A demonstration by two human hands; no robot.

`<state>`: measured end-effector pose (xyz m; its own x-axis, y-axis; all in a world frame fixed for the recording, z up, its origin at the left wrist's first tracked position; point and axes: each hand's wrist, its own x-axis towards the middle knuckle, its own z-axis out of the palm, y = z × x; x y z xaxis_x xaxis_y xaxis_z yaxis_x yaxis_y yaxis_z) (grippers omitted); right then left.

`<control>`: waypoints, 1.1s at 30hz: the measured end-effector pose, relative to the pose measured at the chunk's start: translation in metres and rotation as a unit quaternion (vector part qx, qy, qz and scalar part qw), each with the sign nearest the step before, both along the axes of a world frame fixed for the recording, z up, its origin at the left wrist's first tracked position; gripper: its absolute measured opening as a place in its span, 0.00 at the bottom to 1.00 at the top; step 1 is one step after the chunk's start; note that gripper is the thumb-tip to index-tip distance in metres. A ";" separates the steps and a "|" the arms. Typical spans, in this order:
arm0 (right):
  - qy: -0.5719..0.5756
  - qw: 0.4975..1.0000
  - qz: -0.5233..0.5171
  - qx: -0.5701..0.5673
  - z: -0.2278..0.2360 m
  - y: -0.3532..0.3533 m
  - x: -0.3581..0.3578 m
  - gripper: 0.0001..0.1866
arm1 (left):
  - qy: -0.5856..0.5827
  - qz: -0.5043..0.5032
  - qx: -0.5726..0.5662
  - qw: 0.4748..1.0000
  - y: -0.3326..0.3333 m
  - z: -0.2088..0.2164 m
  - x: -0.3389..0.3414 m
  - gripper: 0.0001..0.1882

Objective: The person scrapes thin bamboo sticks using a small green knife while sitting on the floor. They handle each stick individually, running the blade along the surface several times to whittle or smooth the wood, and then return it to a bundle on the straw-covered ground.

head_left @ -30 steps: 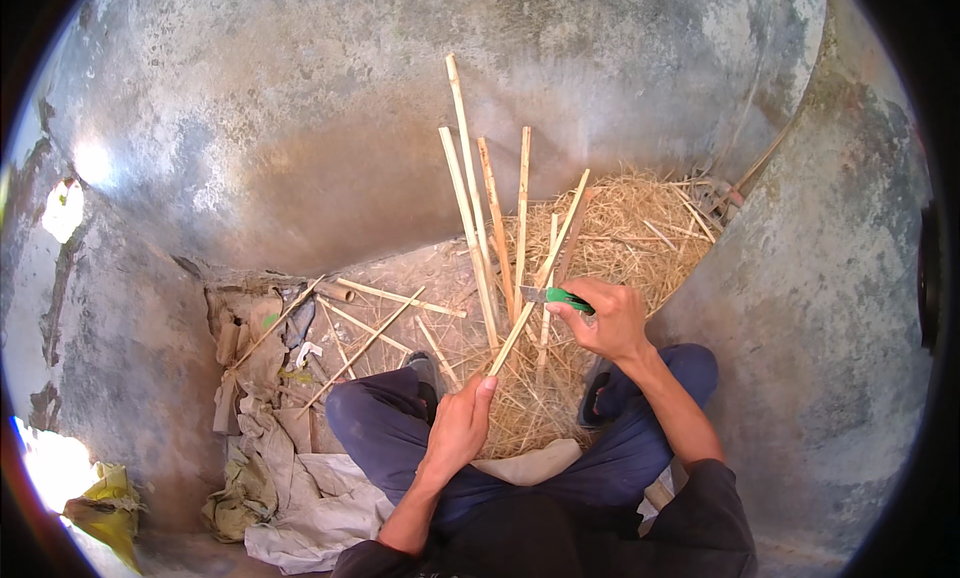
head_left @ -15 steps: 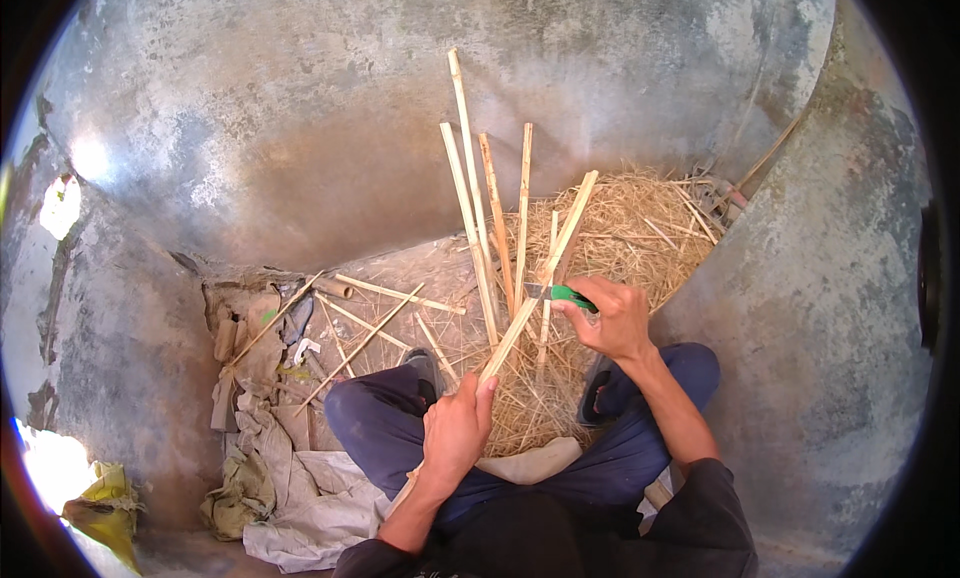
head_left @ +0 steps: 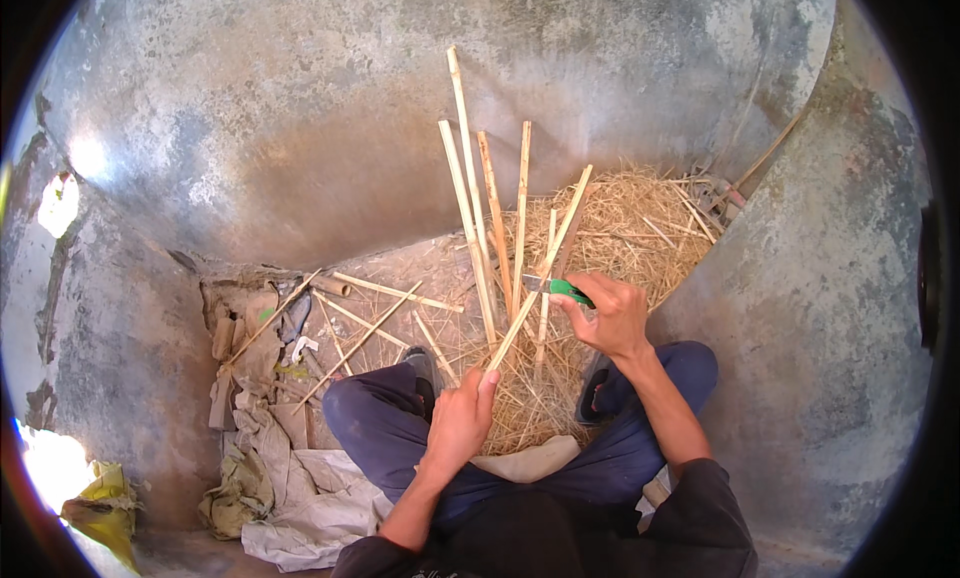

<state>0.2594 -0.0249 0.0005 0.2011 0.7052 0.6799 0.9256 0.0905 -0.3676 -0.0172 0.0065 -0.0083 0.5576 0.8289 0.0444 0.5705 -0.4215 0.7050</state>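
My left hand (head_left: 461,416) is closed round the lower end of a split bamboo strip (head_left: 569,218), which slants up and to the right in front of me. My right hand (head_left: 611,316) grips the green handle of a knife (head_left: 571,292). Its blade lies against the strip about midway along. Just beyond, several more bamboo strips (head_left: 467,198) lean upright against the wall, and a shorter one (head_left: 543,328) stands behind the held strip. A pale cloth (head_left: 530,462) lies across my lap.
Straw-like shavings (head_left: 640,223) are heaped at the right and between my feet. Loose bamboo sticks (head_left: 372,330) lie on the floor at the left, near crumpled sacking (head_left: 310,503). A weathered grey wall (head_left: 330,158) curves close around; a yellow bag (head_left: 105,513) sits at the lower left.
The held strip has turned slightly and now shows a narrower face. My right hand and the knife have shifted a little up along it. My left hand keeps its grip.
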 end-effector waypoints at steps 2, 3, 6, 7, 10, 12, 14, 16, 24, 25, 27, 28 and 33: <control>0.004 1.000 -0.005 -0.015 0.002 -0.001 -0.002 0.14 | -0.035 -0.027 -0.062 0.997 0.009 -0.008 -0.005 0.20; 0.005 1.000 -0.008 -0.021 0.003 -0.001 -0.003 0.14 | -0.053 -0.041 -0.094 0.993 0.011 -0.007 -0.005 0.20; 0.008 1.000 -0.016 -0.018 0.001 0.001 -0.003 0.14 | 0.043 0.035 0.039 0.998 -0.002 0.001 0.004 0.20; 0.008 1.000 -0.020 -0.013 -0.002 0.002 -0.003 0.14 | 0.054 0.041 0.047 0.997 -0.003 0.002 0.007 0.20; -0.017 1.000 -0.020 0.007 -0.008 0.004 0.000 0.15 | 0.075 0.053 0.066 0.994 -0.006 0.000 0.011 0.20; -0.020 0.999 -0.023 0.020 -0.011 0.005 0.000 0.15 | 0.076 0.056 0.076 0.993 -0.005 -0.002 0.013 0.20; -0.013 0.999 -0.029 0.033 -0.009 0.007 -0.001 0.16 | 0.079 0.059 0.087 0.991 -0.006 -0.002 0.015 0.20; 0.009 0.998 -0.039 0.044 -0.007 0.007 -0.007 0.16 | 0.082 0.051 0.088 0.991 -0.004 0.001 0.016 0.20; 0.129 0.990 -0.004 0.057 0.010 0.009 -0.005 0.16 | -0.105 -0.104 -0.163 0.975 0.029 0.010 0.016 0.21; 0.133 0.989 0.001 0.067 0.011 0.008 -0.006 0.16 | -0.119 -0.100 -0.217 0.964 0.030 0.013 0.016 0.22; 0.117 0.991 -0.001 0.067 0.017 0.005 -0.008 0.16 | -0.146 -0.090 -0.321 0.932 0.031 0.020 0.015 0.22; 0.110 0.992 -0.002 0.066 0.019 0.005 -0.010 0.16 | -0.141 -0.083 -0.291 0.943 0.032 0.016 0.015 0.23; 0.058 0.998 -0.012 0.003 0.022 0.001 -0.005 0.15 | -0.094 -0.041 -0.135 0.986 0.028 0.013 0.023 0.26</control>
<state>0.2539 -0.0239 0.0227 0.2959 0.6956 0.6546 0.8782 0.0715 -0.4728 0.0056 0.0350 0.0048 0.6254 0.7778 -0.0627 0.3908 -0.2427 0.8879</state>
